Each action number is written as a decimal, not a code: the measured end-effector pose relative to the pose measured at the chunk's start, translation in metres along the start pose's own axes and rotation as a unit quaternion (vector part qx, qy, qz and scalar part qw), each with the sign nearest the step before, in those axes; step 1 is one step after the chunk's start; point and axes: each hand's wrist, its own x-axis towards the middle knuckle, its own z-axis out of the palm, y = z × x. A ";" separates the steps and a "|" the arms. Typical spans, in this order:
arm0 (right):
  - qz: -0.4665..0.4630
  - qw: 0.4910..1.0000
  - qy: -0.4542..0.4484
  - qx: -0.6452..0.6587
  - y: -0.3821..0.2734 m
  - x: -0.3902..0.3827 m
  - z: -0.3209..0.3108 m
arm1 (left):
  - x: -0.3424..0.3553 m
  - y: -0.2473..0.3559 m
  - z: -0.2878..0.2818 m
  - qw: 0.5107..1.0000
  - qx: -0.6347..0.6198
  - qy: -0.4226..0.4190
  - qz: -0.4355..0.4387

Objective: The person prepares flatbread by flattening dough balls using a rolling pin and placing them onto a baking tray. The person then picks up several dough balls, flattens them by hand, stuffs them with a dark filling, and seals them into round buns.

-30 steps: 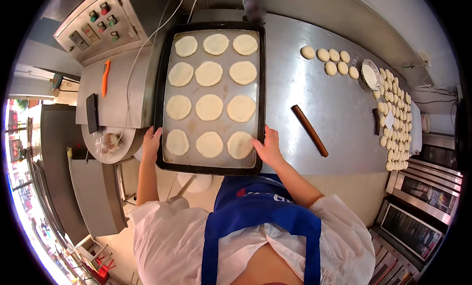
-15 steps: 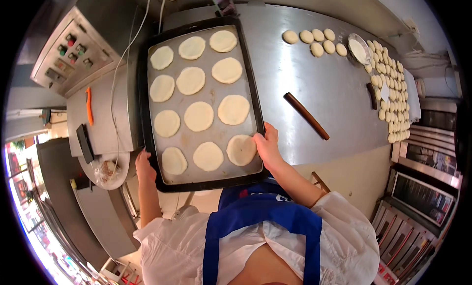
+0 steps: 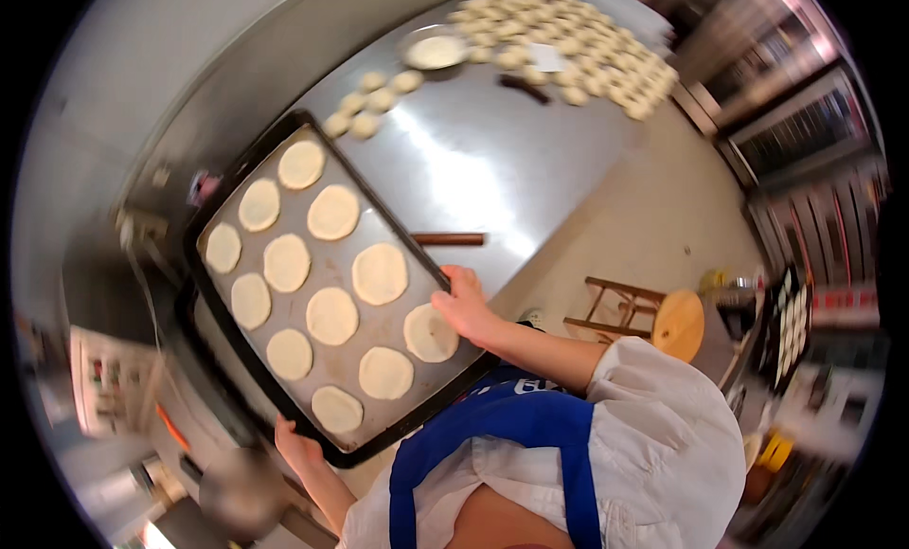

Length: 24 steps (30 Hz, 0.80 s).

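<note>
Both my hands carry a dark-rimmed baking tray [image 3: 343, 364] with several flat rounds of dough in rows. My right hand [image 3: 463, 303] grips the near right edge, thumb over the rim beside a dough round [image 3: 431, 333] with a small dark spot at its middle. At the near left corner my left hand [image 3: 297, 445] is closed on the rim, its fingers partly hidden. The tray tilts in view over the left end of the metal table [image 3: 559, 184]. A brown rolling pin [image 3: 453, 238] lies on the table, partly covered by the tray.
Several dough balls [image 3: 381, 99] sit near a metal bowl of white flour [image 3: 436, 51]. Many more dough pieces [image 3: 568, 42] fill the far end, beside a short dark stick [image 3: 524, 88]. Another dark tray [image 3: 225, 374] shows under mine. A wooden stool [image 3: 678, 326] stands at right.
My view has turned to the right, bringing the stool into sight. The tray stays in both hands and now looks slanted, covering part of the rolling pin.
</note>
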 end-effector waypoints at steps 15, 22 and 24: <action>0.112 0.874 0.394 0.262 0.190 -0.031 -0.427 | -0.230 -0.077 0.458 0.884 0.171 -0.433 -0.040; 0.190 0.750 0.511 0.376 0.306 -0.054 -0.587 | -0.367 -0.203 0.701 0.786 0.264 -0.556 -0.063; 0.213 0.710 0.569 0.355 0.342 -0.055 -0.634 | -0.401 -0.254 0.777 0.748 0.294 -0.592 -0.062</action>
